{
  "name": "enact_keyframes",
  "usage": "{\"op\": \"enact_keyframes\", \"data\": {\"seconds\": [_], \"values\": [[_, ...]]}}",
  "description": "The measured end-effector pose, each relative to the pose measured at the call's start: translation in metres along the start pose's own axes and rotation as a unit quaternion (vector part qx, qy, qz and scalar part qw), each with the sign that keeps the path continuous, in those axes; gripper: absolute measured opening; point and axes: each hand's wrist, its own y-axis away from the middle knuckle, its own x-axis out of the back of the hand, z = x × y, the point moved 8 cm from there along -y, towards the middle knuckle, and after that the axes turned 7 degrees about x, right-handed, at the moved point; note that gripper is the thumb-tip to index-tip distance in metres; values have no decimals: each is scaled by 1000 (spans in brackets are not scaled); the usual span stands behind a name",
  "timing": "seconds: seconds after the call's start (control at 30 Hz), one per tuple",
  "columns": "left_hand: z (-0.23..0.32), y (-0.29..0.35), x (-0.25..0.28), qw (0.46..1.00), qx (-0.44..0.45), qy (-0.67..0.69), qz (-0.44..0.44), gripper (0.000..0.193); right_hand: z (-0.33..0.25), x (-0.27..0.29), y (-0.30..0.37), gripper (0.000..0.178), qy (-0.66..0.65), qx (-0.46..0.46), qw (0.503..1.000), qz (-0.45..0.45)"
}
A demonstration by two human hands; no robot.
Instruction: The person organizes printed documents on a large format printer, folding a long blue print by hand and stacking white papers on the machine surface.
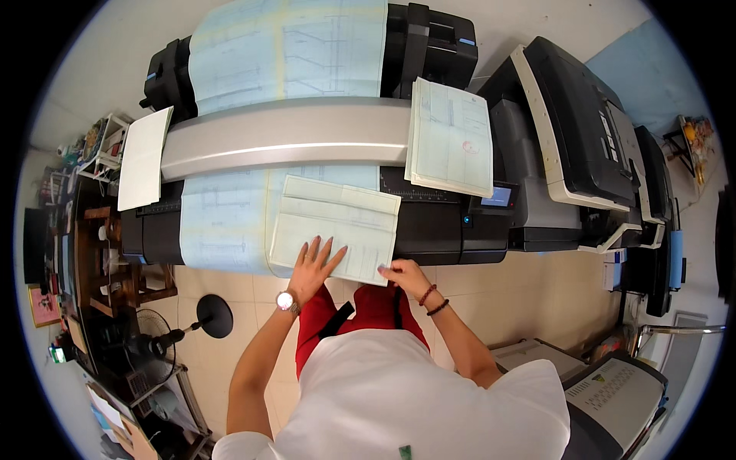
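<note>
A folded pale green paper drawing (337,218) lies at a slight tilt over the front of a wide-format scanner. Flat on its lower left part rests my left hand (311,267), fingers spread. My right hand (408,277) pinches the lower right corner between thumb and fingers. Beneath the folded drawing, a large light blue drawing sheet (222,218) with yellowed crease lines runs under the scanner's silver cover (291,134) and reappears behind it.
Folded drawings (451,142) are stacked on the cover's right end, beside a small lit screen (497,197). Blank-faced folded paper (142,161) sits at its left end. A black and grey copier (571,123) stands right, a fan (157,341) on the left floor, another machine (613,399) behind at lower right.
</note>
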Motion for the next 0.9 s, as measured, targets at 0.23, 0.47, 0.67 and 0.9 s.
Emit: {"op": "enact_keyframes", "data": {"seconds": [0.23,0.47,0.67,0.9], "values": [[-36,47,70,959,-13,269,92,40,-98,-8,51,32,-296,37,948,-107],[-243,89,136,786,310,496,201,12,-213,-14,-9,20,-341,298,876,164],[-492,138,187,675,346,514,401,17,-235,-112,-58,20,-380,189,886,187],[-743,103,79,738,411,426,323,28,-234,-150,-50,17,-278,198,904,256]]}}
